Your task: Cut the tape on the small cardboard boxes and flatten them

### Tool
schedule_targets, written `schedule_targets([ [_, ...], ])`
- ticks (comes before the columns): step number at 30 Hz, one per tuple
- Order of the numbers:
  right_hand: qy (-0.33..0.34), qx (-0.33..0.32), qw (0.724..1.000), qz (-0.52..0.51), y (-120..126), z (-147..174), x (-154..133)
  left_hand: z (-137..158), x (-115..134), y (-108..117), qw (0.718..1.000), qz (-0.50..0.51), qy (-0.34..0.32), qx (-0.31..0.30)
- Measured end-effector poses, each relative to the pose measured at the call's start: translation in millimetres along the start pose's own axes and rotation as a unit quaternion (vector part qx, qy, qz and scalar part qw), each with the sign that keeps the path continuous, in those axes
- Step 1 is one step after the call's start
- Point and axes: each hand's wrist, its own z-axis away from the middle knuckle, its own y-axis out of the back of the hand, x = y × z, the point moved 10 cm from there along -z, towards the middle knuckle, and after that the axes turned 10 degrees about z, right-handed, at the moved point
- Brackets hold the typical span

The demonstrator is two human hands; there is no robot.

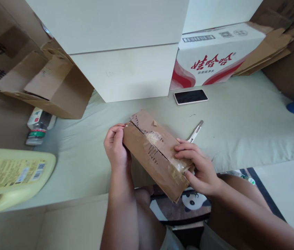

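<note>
Over pale-green cloth (240,121), left hand (115,145) and right hand (201,170), each grip closed, hold a cardboard box (147,152).

Cutter (196,131) right of carton (147,144), phone (190,97) behind.

The underside of the cardboard box (153,151) is hidden, as are some fingertips of the left hand (115,144). The near end of the knife (196,131) is covered by the right hand (201,170). The yellow jug (14,177) is cut off by the left edge, and its fine print cannot be read.
</note>
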Motion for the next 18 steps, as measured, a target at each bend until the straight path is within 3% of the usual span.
schedule_targets([
  [18,0.000,0.000,1.000,0.007,-0.1,-0.5,-0.6,-0.3,1.0,-1.3,1.000,-0.003,-0.002,-0.004],
])
